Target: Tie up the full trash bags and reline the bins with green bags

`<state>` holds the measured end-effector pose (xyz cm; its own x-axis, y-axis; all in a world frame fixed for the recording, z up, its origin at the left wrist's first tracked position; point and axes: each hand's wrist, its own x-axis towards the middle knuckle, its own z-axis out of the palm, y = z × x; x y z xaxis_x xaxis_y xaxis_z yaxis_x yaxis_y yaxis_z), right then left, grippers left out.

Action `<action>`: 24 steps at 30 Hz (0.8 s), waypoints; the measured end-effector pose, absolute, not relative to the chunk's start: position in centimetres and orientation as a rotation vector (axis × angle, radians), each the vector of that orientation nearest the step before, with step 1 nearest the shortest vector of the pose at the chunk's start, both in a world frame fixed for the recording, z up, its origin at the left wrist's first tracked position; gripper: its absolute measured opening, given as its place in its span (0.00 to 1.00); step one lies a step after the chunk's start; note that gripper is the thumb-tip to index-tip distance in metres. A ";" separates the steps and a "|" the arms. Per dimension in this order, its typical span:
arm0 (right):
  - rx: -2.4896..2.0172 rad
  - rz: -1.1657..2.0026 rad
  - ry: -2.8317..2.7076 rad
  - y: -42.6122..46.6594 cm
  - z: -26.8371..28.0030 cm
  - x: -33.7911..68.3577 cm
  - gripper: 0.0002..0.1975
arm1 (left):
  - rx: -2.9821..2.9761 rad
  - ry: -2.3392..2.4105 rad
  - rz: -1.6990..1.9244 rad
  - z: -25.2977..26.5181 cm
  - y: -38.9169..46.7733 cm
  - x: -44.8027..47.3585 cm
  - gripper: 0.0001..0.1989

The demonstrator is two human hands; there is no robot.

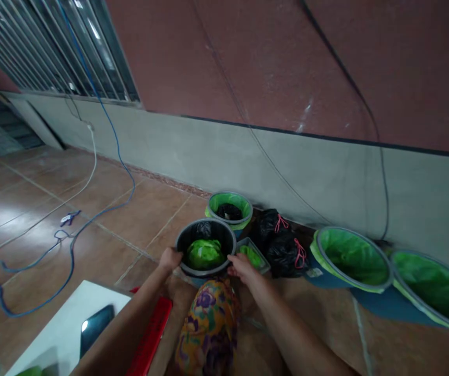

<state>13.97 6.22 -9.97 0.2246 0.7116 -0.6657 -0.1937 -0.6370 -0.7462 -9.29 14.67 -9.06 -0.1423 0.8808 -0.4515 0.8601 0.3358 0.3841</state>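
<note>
Two hands, left [170, 259] and right [240, 266], fingers curled closed, grip opposite edges of a round, grey-rimmed, black-lined plastic bin [204, 273] between them, crumpled bright-green plastic [205, 254] inside, seemingly steadying it, any next move calling for matched grips.

No lettering, brand or number can be read. A small pale rectangular label [314, 272] stands on the side of a round blue plastic bin [328, 281] with a grey rim and a bright green liner, but its print is too small and blurred to make out. Pale marks show on the crumpled bright green plastic [204, 256] inside a round grey-rimmed bin with a black liner [185, 238]; whether they are print or shine cannot be told.
</note>
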 end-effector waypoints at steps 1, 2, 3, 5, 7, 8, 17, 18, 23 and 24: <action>-1.723 1.519 -0.463 6.6 -8.7 14.0 0.04 | 1.605 1.973 0.033 -7.4 15.4 -9.8 0.09; -1.694 1.526 -0.454 6.8 -7.2 14.1 0.04 | 1.670 1.952 0.038 -5.6 16.1 -10.2 0.10; -1.655 1.532 -0.451 6.9 -5.6 14.3 0.05 | 1.724 1.931 0.055 -3.6 16.6 -10.5 0.11; -1.548 1.543 -0.457 6.5 -2.3 15.0 0.06 | 1.837 1.837 0.114 0.7 17.3 -10.5 0.11; -1.409 1.546 -0.448 5.2 1.0 16.1 0.07 | 1.916 1.800 0.200 4.8 17.2 -9.8 0.10; -1.364 1.528 -0.445 4.2 2.5 16.8 0.07 | 1.950 1.784 0.229 6.7 16.9 -9.1 0.10; -1.468 1.156 -0.354 -8.8 8.3 26.0 0.04 | 2.274 1.418 0.301 12.7 9.1 3.2 0.15; -1.540 1.103 -0.341 -10.4 8.1 27.3 0.06 | 2.273 1.400 0.283 12.0 8.0 4.8 0.15; -2.093 0.937 -0.343 -17.3 3.4 32.6 0.10 | 2.210 1.214 0.134 4.9 2.3 11.3 0.14; -2.189 0.946 -0.341 -18.3 2.0 33.2 0.11 | 2.194 1.173 0.098 3.0 1.3 12.1 0.13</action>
<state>33.21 -18.32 1.95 0.6962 0.4866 -0.5278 -0.0386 -0.7088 -0.7044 12.11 1.30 3.01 0.5988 0.7691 -0.2233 0.7212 -0.3965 0.5681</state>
